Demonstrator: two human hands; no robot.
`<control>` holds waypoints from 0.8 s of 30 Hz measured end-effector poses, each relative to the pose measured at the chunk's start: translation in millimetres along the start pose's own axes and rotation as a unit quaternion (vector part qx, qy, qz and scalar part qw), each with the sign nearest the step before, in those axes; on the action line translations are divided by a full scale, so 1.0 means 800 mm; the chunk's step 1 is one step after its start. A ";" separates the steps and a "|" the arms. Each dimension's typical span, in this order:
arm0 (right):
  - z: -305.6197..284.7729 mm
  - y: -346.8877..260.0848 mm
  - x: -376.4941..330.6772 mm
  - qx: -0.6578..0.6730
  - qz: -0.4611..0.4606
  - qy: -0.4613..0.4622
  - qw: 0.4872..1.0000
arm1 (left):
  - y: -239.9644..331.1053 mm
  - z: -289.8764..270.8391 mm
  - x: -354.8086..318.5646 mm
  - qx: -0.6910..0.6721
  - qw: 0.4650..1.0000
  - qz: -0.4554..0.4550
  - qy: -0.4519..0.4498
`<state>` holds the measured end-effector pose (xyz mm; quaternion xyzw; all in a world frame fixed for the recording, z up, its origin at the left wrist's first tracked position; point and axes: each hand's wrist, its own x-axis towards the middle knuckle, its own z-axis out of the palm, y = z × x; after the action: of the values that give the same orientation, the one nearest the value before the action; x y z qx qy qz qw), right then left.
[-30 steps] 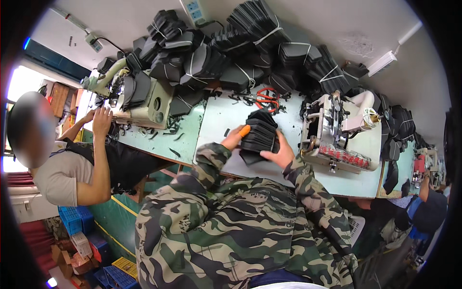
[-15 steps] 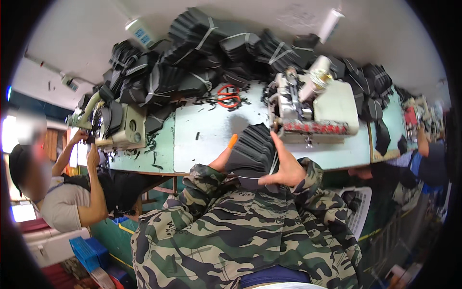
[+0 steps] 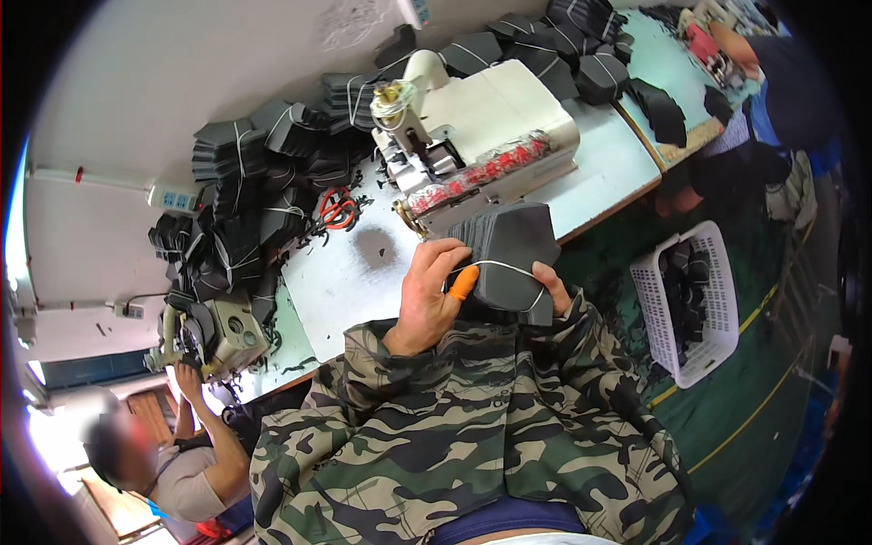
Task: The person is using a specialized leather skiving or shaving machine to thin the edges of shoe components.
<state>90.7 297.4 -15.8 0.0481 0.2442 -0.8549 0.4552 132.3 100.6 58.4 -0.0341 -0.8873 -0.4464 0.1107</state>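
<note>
A stack of dark grey flat pieces (image 3: 516,238) is held in front of my chest, close to the table's near edge. A thin white band (image 3: 505,265) runs around the stack. My left hand (image 3: 429,292) grips the stack's left side, with an orange cover (image 3: 463,282) on its thumb lying near the band. On the stack's right edge my right hand (image 3: 552,289) is closed, thumb showing and its other fingers hidden behind the pieces. Just beyond the stack stands a cream sewing machine (image 3: 495,104).
Banded grey stacks (image 3: 227,159) line the wall. Red-handled scissors (image 3: 338,211) lie among dark scraps on the white table (image 3: 318,304). A white basket (image 3: 647,300) with dark pieces stands right on the green floor. Co-workers sit left (image 3: 195,468) and far right (image 3: 792,100), the left one at another machine (image 3: 232,331).
My view has swung to the right. The stack has turned in my hands, now showing a broad flat face. My left hand has moved up around its left side, and the basket has come into fuller view.
</note>
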 end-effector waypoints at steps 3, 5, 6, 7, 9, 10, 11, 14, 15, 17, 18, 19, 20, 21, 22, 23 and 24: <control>-0.025 -0.003 -0.001 0.045 -0.015 -0.028 0.998 | 0.010 0.011 0.016 -0.004 1.000 0.013 -0.014; -0.027 -0.009 -0.005 0.041 -0.045 -0.026 0.998 | 0.004 0.019 0.025 0.003 0.997 0.005 -0.072; -0.025 -0.014 -0.009 0.034 -0.070 -0.023 0.997 | -0.005 0.024 0.030 0.005 0.997 0.008 -0.075; -0.021 -0.017 -0.013 0.035 -0.073 -0.025 0.996 | -0.016 0.028 0.033 -0.015 0.990 -0.002 -0.141; -0.017 -0.021 -0.017 -0.039 -0.124 -0.009 0.991 | -0.013 0.029 0.037 -0.031 0.978 -0.009 -0.208; -0.026 -0.019 -0.016 -0.036 -0.133 -0.005 0.990 | 0.005 0.028 0.043 -0.055 0.968 -0.043 -0.240; -0.039 -0.014 -0.009 0.008 -0.112 -0.011 0.994 | 0.021 0.030 0.046 -0.079 0.956 -0.076 -0.271; -0.028 -0.025 0.004 0.125 -0.116 -0.021 0.985 | 0.059 0.053 0.047 -0.063 0.960 0.035 -0.270; -0.018 -0.037 0.005 0.195 -0.129 -0.027 0.972 | 0.074 0.064 0.046 -0.007 0.945 0.210 -0.252; -0.015 -0.062 0.011 0.152 -0.159 -0.085 0.972 | 0.092 0.087 0.031 0.102 0.927 0.225 -0.281; -0.015 -0.074 0.019 0.124 -0.227 -0.079 0.963 | 0.081 0.090 0.036 0.111 0.941 0.197 -0.252; -0.015 -0.082 0.024 0.098 -0.292 -0.070 0.949 | 0.080 0.088 0.045 0.116 0.954 0.164 -0.224; -0.016 -0.098 0.027 0.128 -0.286 -0.114 0.943 | 0.078 0.080 0.055 0.067 0.974 0.083 -0.199; -0.021 -0.119 0.033 0.154 -0.280 -0.157 0.935 | 0.084 0.075 0.061 -0.047 0.968 -0.004 -0.248; -0.026 -0.127 0.043 0.137 -0.348 0.070 0.925 | 0.088 0.082 0.058 -0.067 0.974 0.019 -0.215; -0.018 -0.133 0.039 0.135 -0.337 0.065 0.930 | 0.092 0.092 0.053 -0.086 0.979 0.038 -0.178; -0.013 -0.142 0.030 -0.214 -0.576 0.195 0.765 | 0.092 0.095 0.055 -0.074 0.980 0.005 -0.182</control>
<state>-15.8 337.2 10.5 -0.0350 0.4862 -0.8541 -0.1812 88.7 203.8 82.4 -0.1270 -0.8572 -0.4962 -0.0537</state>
